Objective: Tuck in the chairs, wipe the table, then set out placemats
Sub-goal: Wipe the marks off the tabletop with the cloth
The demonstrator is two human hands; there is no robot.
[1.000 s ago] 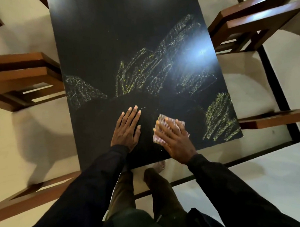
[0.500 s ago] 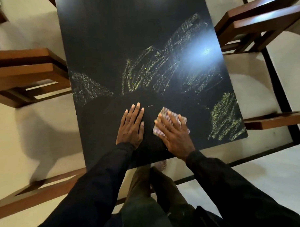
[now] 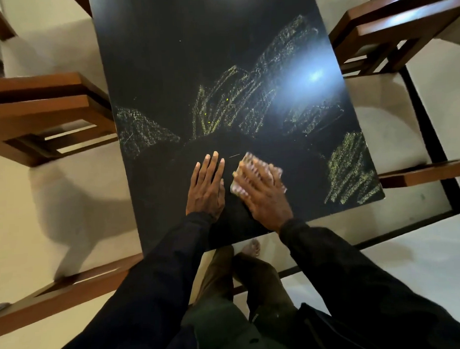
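Currently the step in hand is wiping. Your right hand is pressed flat on the cloth, fingers spread over it, near the near edge of the tabletop. Your left hand lies just beside it, palm down, fingers together, holding nothing.

The tabletop is dark and glossy, with yellow chalk-like scribbles left in three zones: a far-centre patch, a left patch and a near-right patch. The surface around your hands looks clean.

Procedure, as judged from this state:
1. Keep the palm flat so the whole cloth bears on the surface; fingertip pressure alone would probably leave streaks.
2. Work outward from the clean zone, taking the near-right patch first, then the far-centre one.
3. Overlap each stroke with the previous one.
4. Keep the left hand planted as a brace when you reach far.
5. Refold the cloth once it loads with residue, to avoid smearing it back.

Wooden chairs stand at the left and right sides. No placemats are in view.
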